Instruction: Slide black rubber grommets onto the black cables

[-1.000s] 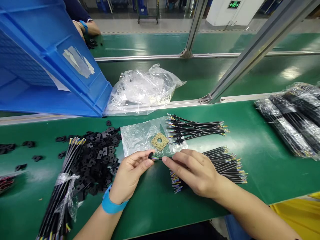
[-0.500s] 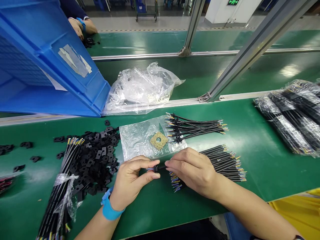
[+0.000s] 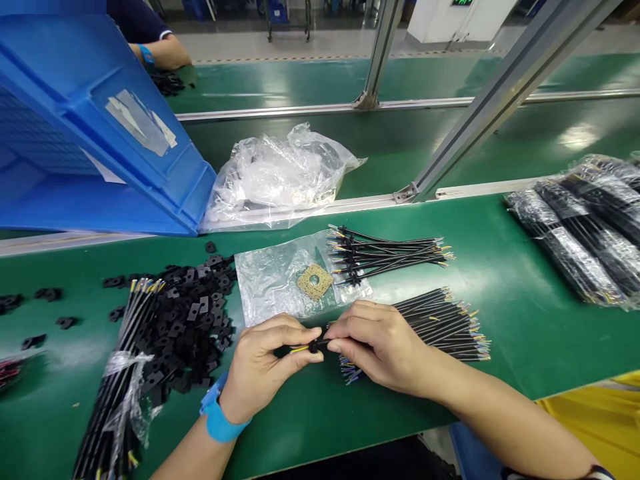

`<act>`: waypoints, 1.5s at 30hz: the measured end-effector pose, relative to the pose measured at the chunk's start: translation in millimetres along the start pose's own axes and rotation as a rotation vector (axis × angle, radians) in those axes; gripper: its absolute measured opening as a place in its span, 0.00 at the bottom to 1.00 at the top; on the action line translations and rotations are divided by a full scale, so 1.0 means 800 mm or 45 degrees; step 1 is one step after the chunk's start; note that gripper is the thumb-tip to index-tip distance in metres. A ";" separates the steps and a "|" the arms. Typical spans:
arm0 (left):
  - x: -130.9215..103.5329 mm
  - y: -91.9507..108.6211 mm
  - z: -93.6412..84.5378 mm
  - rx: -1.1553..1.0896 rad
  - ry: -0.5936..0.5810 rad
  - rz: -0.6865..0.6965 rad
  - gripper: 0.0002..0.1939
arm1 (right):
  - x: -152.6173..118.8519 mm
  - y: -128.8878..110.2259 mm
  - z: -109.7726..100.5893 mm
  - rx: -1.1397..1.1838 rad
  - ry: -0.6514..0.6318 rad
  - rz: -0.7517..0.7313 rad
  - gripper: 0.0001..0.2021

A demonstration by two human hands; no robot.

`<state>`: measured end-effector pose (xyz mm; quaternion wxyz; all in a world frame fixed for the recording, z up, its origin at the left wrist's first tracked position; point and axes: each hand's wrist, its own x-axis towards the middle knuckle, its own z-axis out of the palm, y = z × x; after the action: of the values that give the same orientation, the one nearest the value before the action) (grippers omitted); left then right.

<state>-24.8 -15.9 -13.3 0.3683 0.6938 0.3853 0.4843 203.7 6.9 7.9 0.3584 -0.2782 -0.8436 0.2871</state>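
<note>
Between thumb and fingers, my left hand (image 3: 273, 353) pinches a small black rubber piece (image 3: 313, 346) that sits around a cable end, with coloured wires sticking out to the left. My right hand (image 3: 383, 343) is closed on the black cable (image 3: 323, 343) just to the right of that piece. Under and beyond my right hand lies a pile of black cables (image 3: 440, 327) with bare coloured wire ends. Farther back, several cables with black pieces fitted (image 3: 395, 253) rest partly on a clear plastic bag (image 3: 270, 280), near a tan square pad (image 3: 315, 282) with a round hole.
Left of my hands lie a heap of loose black pieces (image 3: 187, 327) and a tied cable bundle (image 3: 113, 393). A blue crate (image 3: 150, 180), a crumpled plastic bag (image 3: 280, 173) and a metal post (image 3: 480, 100) stand behind. Wrapped cable bundles (image 3: 575, 233) lie right. A person's arm (image 3: 167, 52) shows beyond the crate.
My right hand has shifted slightly left along the cable, closer to my left hand. The cable looks turned: yellow wire now shows at its left end. The view has shifted slightly.
</note>
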 end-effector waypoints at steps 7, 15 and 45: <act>0.001 0.001 0.005 -0.012 0.002 0.048 0.11 | 0.000 -0.003 0.006 0.084 -0.006 0.071 0.10; 0.003 0.007 -0.012 0.057 -0.064 -0.003 0.17 | 0.004 -0.006 0.005 -0.052 0.076 -0.053 0.10; 0.003 -0.058 -0.110 1.421 0.270 -0.408 0.10 | -0.004 0.104 -0.060 -0.861 0.184 0.156 0.10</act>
<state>-116.8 18.1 -30.5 -0.0244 0.6636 0.7166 0.2133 264.3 75.2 -22.8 0.2869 -0.4509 -0.8452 -0.0080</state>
